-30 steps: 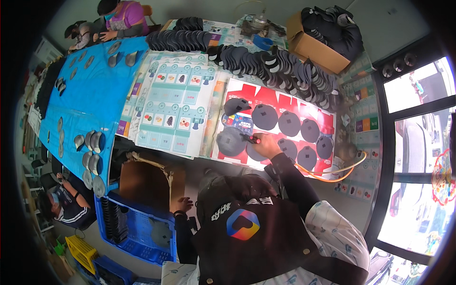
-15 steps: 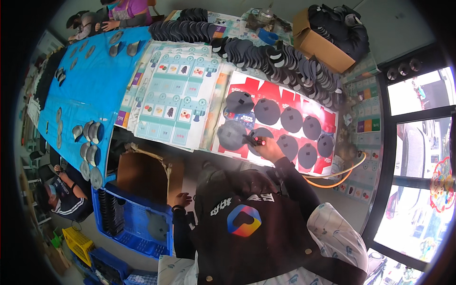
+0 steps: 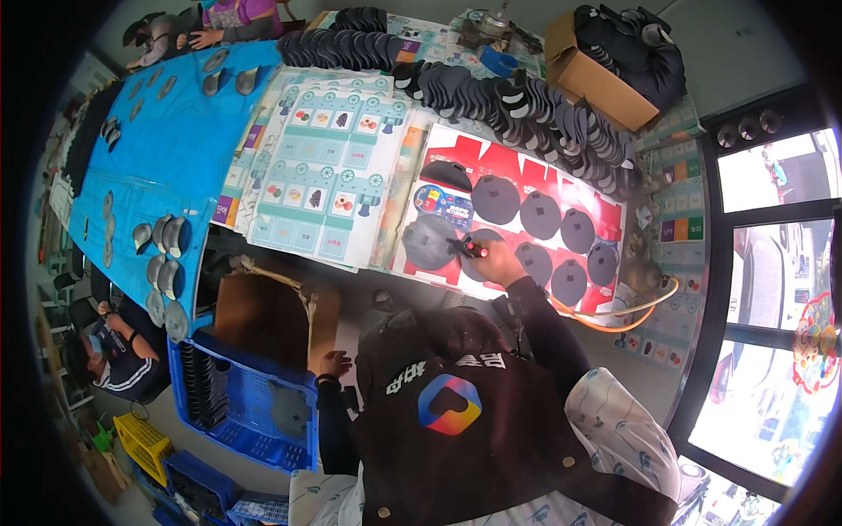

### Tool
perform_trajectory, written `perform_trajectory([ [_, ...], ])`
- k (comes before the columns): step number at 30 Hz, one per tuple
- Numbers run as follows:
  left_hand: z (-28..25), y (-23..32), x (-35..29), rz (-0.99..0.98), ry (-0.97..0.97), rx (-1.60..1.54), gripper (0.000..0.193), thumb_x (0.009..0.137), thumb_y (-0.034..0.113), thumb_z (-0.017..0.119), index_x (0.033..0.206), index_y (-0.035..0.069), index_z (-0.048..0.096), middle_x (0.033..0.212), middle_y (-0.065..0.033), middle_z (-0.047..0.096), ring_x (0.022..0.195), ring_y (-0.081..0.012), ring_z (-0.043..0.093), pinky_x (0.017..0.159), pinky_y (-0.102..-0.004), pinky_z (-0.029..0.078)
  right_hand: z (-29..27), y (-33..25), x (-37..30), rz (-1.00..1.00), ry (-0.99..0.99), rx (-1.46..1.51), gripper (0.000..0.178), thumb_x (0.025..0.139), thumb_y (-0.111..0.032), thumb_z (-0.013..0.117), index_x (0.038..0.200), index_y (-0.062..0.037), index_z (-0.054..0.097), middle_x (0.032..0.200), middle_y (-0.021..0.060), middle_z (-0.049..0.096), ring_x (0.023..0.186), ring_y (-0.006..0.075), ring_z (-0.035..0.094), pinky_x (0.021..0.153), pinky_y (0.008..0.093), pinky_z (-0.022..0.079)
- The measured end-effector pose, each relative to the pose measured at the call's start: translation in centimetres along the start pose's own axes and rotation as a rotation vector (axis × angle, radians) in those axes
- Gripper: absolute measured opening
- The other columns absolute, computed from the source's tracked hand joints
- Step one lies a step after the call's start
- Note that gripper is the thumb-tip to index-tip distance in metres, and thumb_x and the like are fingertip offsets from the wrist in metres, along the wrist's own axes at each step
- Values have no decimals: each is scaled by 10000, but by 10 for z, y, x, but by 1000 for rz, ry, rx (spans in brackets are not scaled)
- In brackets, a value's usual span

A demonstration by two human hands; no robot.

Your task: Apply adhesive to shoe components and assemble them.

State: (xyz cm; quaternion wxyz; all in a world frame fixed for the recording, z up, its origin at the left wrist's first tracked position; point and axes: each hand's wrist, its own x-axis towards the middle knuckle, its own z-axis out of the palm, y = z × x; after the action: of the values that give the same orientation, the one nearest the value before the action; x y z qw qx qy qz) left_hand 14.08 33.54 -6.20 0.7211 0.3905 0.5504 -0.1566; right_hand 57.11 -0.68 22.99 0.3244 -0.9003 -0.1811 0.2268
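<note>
My right hand [image 3: 498, 265] is closed around a small black tool with red parts [image 3: 474, 249], whose kind I cannot make out. The tool's dark end is at the right edge of a paler, dusty-grey disc [image 3: 428, 243]. Beside it, partly behind the hand, lies a black disc [image 3: 481, 270]. Several more black discs [image 3: 539, 216] with small square marks lie in rows on a red and white printed sheet [image 3: 469, 158]. At the upper left, one dark piece [image 3: 447, 175] shows only as a half round. My left hand [image 3: 333, 365] hangs low near my body, fingers apart, holding nothing visible.
Rows of dark curved pieces [image 3: 526, 114] line the table's back, with a cardboard box [image 3: 596, 83] behind. Printed sheets [image 3: 320, 175] lie to the left. A blue crate [image 3: 246, 438] stands low left, and an orange hose [image 3: 614, 327] curves at right. Other people sit at left.
The upper-left disc, round and flat before, now shows only as a half round, uncovering blue print on the sheet. My right hand stays by the grey disc with the tool.
</note>
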Motion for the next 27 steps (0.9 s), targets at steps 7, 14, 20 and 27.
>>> perform_trajectory([
  [7, 1, -11, -11, -45, -2, 21, 252, 984, 206, 615, 1141, 9, 608, 880, -183, 694, 672, -286, 673, 488, -353, 495, -12, 10, -8, 12, -127, -93, 253, 834, -206, 631, 1013, -61, 735, 924, 265, 684, 901, 462, 652, 781, 516, 517],
  [14, 3, -1, -4, -88, -36, 64, 258, 986, 170, 614, 1171, -10, 610, 872, -173, 699, 674, -278, 678, 503, -375, 509, -20, 19, -25, 117, 9, -32, 302, 814, -194, 650, 1059, -29, 712, 833, 219, 697, 796, 389, 683, 722, 459, 536],
  [20, 16, 17, 0, -115, -77, 84, 257, 975, 185, 617, 1169, 18, 606, 862, -167, 704, 675, -277, 678, 521, -365, 506, -39, 45, -50, 305, -29, 335, 345, 765, -149, 736, 1065, 21, 712, 764, 116, 698, 639, 197, 641, 638, 351, 512],
  [27, 44, 35, -20, -122, 44, 304, 253, 970, 198, 615, 1177, 52, 598, 874, -142, 704, 706, -264, 679, 526, -363, 503, -43, 77, -58, 285, 267, 128, 361, 829, -194, 658, 1118, 20, 693, 856, 254, 696, 823, 428, 673, 753, 453, 524],
])
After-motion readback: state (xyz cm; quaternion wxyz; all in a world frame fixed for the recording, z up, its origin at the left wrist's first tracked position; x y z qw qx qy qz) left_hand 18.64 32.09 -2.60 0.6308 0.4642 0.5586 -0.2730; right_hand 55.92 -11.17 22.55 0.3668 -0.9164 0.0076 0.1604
